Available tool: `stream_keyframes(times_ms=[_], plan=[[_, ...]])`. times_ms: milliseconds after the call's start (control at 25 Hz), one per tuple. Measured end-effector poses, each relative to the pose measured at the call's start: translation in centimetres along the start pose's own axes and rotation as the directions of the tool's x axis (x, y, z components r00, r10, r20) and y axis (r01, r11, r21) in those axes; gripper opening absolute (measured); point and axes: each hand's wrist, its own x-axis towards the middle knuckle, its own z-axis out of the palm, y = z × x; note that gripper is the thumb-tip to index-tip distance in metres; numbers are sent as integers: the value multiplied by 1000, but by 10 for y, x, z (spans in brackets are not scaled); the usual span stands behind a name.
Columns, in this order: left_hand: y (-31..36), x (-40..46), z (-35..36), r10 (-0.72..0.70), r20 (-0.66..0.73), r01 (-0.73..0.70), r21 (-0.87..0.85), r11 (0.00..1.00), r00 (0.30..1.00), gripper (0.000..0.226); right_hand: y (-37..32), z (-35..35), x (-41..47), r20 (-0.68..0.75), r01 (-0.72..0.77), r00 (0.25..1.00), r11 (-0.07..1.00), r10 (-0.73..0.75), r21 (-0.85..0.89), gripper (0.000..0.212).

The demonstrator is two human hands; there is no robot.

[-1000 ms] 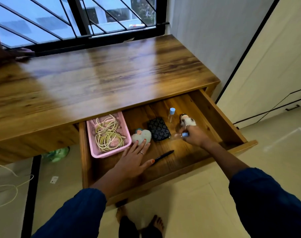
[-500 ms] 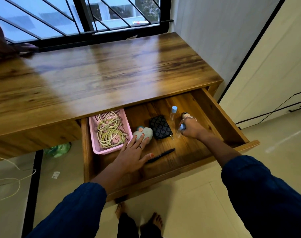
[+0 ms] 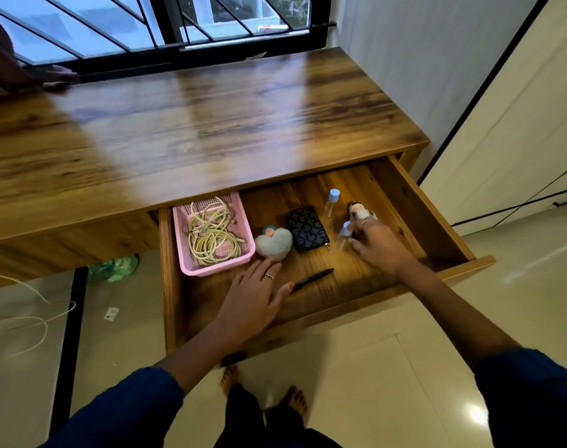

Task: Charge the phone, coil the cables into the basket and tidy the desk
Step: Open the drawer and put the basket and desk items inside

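The desk's drawer point(image 3: 437, 221) stands pulled out. At its left end sits a pink basket point(image 3: 217, 269) holding coiled pale cables point(image 3: 211, 237). Beside the basket are a fluffy white toy point(image 3: 274, 242), a black patterned pouch point(image 3: 306, 229) and a black pen point(image 3: 312, 279). My left hand point(image 3: 253, 295) lies flat on the drawer floor, fingertips touching the fluffy toy. My right hand point(image 3: 379, 244), blurred, grips a small clear bottle with a blue cap point(image 3: 345, 231) beside a small white and brown figurine point(image 3: 359, 211). A second blue-capped bottle point(image 3: 332, 202) stands behind them. No phone is in view.
The wooden desk top point(image 3: 211, 124) runs under a barred window point(image 3: 165, 24). Another person's hand point(image 3: 55, 79) rests at its far left. A white cable point(image 3: 42, 321) and a green bag point(image 3: 113, 265) lie on the floor. White cupboard doors point(image 3: 518, 124) stand at the right.
My right hand has moved deeper into the drawer with the small bottle, toward the figurine. My left hand has stayed flat by the fluffy toy.
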Motion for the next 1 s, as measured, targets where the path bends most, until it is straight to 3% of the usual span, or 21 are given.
stream_keyframes(times_ms=[120,280,360,720,1000], plan=[[0,-29,5,52,4,-53,44,998,999,77,-21,16,-65,53,148,988,988,-146,-40,25],[2,-49,18,82,33,-85,86,993,996,90,-11,63,-112,59,327,944,896,-325,-302,50],[2,-54,25,101,70,-106,77,991,992,92,-3,78,-114,91,309,951,878,-297,-365,53],[-7,-46,37,87,58,-93,110,990,995,61,5,98,-98,-29,303,937,849,-349,-432,45],[-23,-17,24,100,-20,-93,212,973,995,62,0,100,-59,-61,293,936,865,-346,-408,48]])
